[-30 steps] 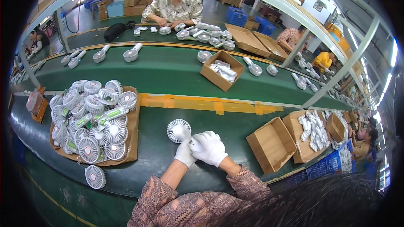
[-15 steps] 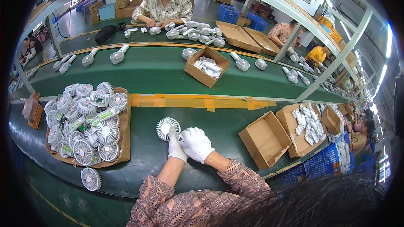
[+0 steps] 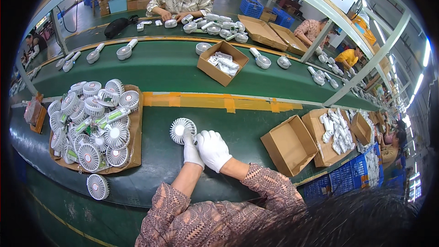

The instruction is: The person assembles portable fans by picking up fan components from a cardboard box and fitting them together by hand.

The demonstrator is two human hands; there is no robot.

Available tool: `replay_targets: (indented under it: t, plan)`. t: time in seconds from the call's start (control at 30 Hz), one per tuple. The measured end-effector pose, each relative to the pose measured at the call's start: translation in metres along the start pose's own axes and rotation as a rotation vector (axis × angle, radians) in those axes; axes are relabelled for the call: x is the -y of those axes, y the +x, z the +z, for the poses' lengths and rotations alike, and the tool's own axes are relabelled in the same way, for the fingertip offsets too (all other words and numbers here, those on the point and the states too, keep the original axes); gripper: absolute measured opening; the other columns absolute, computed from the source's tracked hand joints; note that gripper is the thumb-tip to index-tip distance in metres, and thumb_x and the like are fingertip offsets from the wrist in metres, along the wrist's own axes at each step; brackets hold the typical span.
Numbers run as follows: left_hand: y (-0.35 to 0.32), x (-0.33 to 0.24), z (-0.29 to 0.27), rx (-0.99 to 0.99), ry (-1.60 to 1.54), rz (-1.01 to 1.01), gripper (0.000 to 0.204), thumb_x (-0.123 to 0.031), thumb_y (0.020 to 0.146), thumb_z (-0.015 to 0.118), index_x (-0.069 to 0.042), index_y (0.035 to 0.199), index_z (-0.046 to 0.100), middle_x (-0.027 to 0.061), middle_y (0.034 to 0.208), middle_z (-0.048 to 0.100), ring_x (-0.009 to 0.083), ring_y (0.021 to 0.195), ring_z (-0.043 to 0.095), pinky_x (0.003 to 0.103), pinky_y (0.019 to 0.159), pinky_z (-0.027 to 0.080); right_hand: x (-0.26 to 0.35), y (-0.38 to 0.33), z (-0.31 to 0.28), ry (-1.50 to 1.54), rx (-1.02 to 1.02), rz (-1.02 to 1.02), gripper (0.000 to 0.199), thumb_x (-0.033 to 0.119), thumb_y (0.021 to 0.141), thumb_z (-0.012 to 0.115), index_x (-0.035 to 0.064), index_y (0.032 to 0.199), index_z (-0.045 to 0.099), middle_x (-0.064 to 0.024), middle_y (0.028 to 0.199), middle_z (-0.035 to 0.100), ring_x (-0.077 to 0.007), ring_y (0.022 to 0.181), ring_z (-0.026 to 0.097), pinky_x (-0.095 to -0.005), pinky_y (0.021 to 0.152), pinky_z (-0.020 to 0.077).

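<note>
A white handheld fan [image 3: 182,130] lies at the middle of the bench with its round grille facing up. My left hand [image 3: 192,150], in a white glove, is closed on it just below the grille, the thumb lying along the fan's edge. Pressed against it, my gloved right hand [image 3: 213,151] is curled over the handle end, its knuckles up. Between them the hands hide most of the handle. To the left, a cardboard tray [image 3: 136,153] holds a heap of similar fans, some with green parts exposed. One loose fan [image 3: 98,186] lies in front of that tray.
An open cardboard box [image 3: 289,148] stands to the right, beside a carton tray of white parts [image 3: 337,132]. Blue crates [image 3: 343,177] sit below. Beyond the tape-marked edge, a green belt [image 3: 160,71] carries fans and a small box [image 3: 222,66]. A co-worker [image 3: 183,0] sits opposite.
My right hand has rolled slightly over the fan's handle, covering a small dark gap seen before. Fans and the small box on the belt have shifted a little left. The view has tilted slightly.
</note>
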State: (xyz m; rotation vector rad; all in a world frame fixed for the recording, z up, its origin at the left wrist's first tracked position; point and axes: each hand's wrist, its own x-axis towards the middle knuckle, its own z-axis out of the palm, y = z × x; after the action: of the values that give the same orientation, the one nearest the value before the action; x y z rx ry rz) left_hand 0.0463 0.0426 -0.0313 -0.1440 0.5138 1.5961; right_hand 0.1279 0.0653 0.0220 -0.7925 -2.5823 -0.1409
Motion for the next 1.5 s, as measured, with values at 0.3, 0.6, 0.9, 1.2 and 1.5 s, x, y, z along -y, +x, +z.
replay_targets:
  t: [0.3, 0.6, 0.9, 1.2, 1.5]
  plan:
    - [0.017, -0.009, -0.013, -0.003, 0.035, -0.014, 0.053, -0.061, 0.084, 0.045, -0.012, 0.097, 0.059, 0.0091, 0.099, 0.063, 0.0257, 0.096, 0.058, 0.041, 0.089, 0.044, -0.002, 0.011, -0.009, 0.286, 0.161, 0.223, 0.015, 0.02, 0.076, 0.057, 0.0066, 0.082, 0.058, -0.014, 0.084, 0.06, -0.0332, 0.079, 0.058, -0.0425, 0.07, 0.0472]
    - [0.001, -0.006, -0.012, -0.014, 0.088, 0.02, 0.032, -0.032, 0.089, 0.055, -0.004, 0.102, 0.05, 0.0169, 0.099, 0.057, 0.0322, 0.089, 0.059, 0.047, 0.08, 0.048, -0.06, -0.005, 0.0, 1.276, -0.149, 0.785, 0.035, 0.005, 0.078, 0.058, -0.0077, 0.111, 0.055, -0.006, 0.091, 0.061, -0.0095, 0.073, 0.056, -0.0244, 0.066, 0.047]
    - [-0.016, -0.01, -0.008, -0.168, 0.412, 0.223, 0.018, -0.02, 0.093, 0.048, -0.003, 0.096, 0.053, 0.0081, 0.084, 0.059, 0.018, 0.071, 0.062, 0.031, 0.061, 0.052, -0.046, -0.008, 0.033, 1.544, 0.047, 0.922, 0.039, 0.012, 0.082, 0.059, -0.0083, 0.115, 0.052, -0.0107, 0.095, 0.061, -0.015, 0.078, 0.061, -0.027, 0.069, 0.0507]
    - [-0.004, -0.018, -0.021, 0.003, 0.171, 0.172, 0.024, -0.024, 0.095, 0.045, -0.005, 0.107, 0.052, 0.0075, 0.094, 0.059, 0.0192, 0.083, 0.06, 0.035, 0.074, 0.05, -0.025, -0.015, 0.004, 1.452, 0.244, 0.803, 0.047, 0.01, 0.081, 0.06, -0.0058, 0.123, 0.047, -0.0137, 0.11, 0.06, -0.0168, 0.096, 0.059, -0.0269, 0.081, 0.0468]
    - [0.004, -0.016, -0.02, 0.189, -0.232, 0.004, 0.048, -0.05, 0.093, 0.037, -0.007, 0.111, 0.05, 0.0134, 0.106, 0.059, 0.0273, 0.097, 0.057, 0.043, 0.088, 0.045, 0.004, -0.006, -0.023, 0.304, 0.02, 0.389, 0.038, 0.025, 0.065, 0.069, 0.0107, 0.1, 0.063, -0.0133, 0.077, 0.061, -0.0319, 0.071, 0.06, -0.0382, 0.065, 0.0498]
